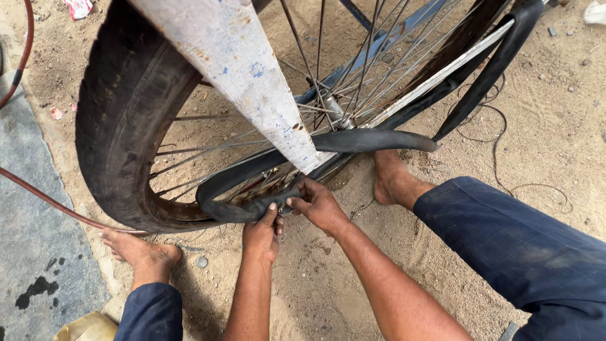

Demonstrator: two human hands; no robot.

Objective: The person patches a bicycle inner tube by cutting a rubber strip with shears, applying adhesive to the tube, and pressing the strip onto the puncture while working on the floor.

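I squat barefoot on sandy ground, my knees in dark blue trousers point(505, 246) at either side. My left hand point(262, 235) is closed around the black inner tube point(240, 211), thumb up against the rubber. My right hand point(319, 205) pinches the same stretch of tube just beside it, fingertips pressed together on what looks like the valve; it is too small to tell for sure. The tube hangs half out of the wheel, looping from my hands up past the white-painted frame bar point(252, 82) and away to the upper right.

As I judge it, the thing to do well here is keep the left grip firm so the slack rubber does not twist, and let the right fingertips work squarely on that small part, without dragging the tube across the rusty rim point(183, 211).

Beyond my hands the worn tyre point(120, 107) wraps the rim, spokes point(353, 69) fanning to the hub. A reddish hose point(44, 196) runs over the ground at left. No box, tin or bowl shows anywhere; only a scrap of yellowish wrapping point(88, 328) by my left knee.
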